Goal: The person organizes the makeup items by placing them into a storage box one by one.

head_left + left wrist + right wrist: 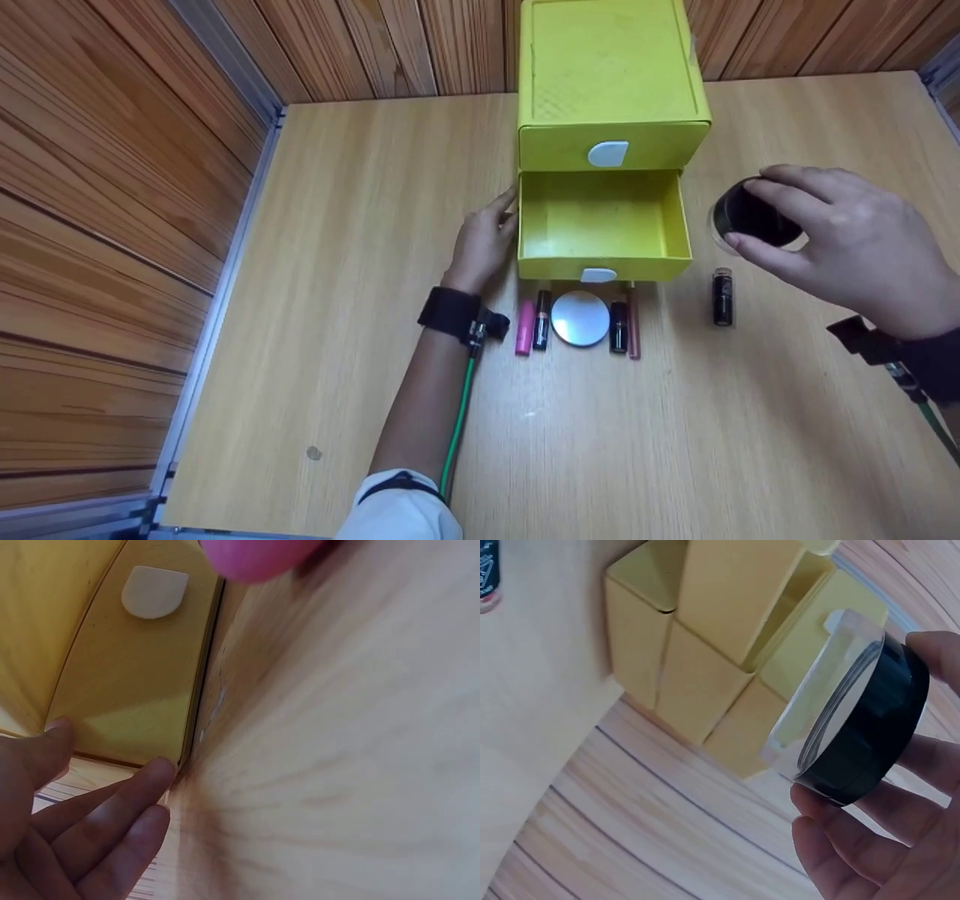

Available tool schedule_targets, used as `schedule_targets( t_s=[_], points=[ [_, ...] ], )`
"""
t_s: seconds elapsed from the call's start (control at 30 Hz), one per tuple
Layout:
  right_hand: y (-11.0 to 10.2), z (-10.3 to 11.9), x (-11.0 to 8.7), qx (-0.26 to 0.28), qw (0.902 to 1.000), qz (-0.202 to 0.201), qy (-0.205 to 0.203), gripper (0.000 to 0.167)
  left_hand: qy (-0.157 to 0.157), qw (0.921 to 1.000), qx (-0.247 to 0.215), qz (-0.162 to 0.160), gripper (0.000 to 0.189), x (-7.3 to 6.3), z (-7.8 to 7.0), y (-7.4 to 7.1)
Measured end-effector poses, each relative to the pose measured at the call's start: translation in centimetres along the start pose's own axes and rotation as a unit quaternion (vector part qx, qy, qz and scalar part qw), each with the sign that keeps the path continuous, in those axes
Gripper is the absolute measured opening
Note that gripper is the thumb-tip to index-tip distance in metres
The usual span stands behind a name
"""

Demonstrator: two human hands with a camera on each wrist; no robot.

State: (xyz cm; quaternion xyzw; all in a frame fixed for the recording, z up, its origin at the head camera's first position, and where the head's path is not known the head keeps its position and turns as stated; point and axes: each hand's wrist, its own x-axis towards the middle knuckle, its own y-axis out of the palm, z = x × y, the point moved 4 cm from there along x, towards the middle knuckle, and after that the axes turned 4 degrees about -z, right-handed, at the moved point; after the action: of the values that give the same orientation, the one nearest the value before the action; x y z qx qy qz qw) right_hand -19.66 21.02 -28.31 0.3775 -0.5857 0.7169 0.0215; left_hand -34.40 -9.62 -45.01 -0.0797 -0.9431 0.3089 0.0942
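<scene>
A yellow drawer unit [615, 67] stands at the back with its middle drawer [604, 217] pulled out and nothing inside it. My left hand [481, 244] touches the unit's left side; in the left wrist view, its fingertips [157, 774] lie at the lower corner, beside a shut drawer front [135, 675] with a white pull. Right of the drawer, my right hand [847, 232] holds a round jar [750, 214] between thumb and fingers, above the table. The jar [870, 724] has a black lid and a clear body, and is tilted.
In front of the drawer lie a pink tube [524, 328], a black lipstick tube [541, 321], a round silver compact [580, 319], another black tube [618, 327] and a thin pencil-like stick [634, 322]. A small black tube [722, 297] lies below the jar. Wood-plank walls [405, 45] stand behind.
</scene>
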Motion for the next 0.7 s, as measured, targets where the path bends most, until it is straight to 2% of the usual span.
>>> schedule_targets(
  t_s=[0.27, 0.53, 0.7],
  points=[
    [1.2, 1.8, 2.2, 0.025, 0.9978, -0.023, -0.057, 0.065, -0.001, 1.0, 0.002, -0.002, 0.047, 0.0, 0.0, 0.0],
    [3.2, 2.7, 4.1, 0.081, 0.9957, -0.022, -0.04, 0.054, 0.001, 0.9999, -0.016, 0.004, 0.048, 0.0, 0.1, 0.0],
    [4.8, 3.6, 5.1, 0.096, 0.9941, 0.003, -0.052, 0.053, -0.005, 0.9998, -0.017, 0.007, 0.048, -0.1, 0.1, 0.1]
  ],
)
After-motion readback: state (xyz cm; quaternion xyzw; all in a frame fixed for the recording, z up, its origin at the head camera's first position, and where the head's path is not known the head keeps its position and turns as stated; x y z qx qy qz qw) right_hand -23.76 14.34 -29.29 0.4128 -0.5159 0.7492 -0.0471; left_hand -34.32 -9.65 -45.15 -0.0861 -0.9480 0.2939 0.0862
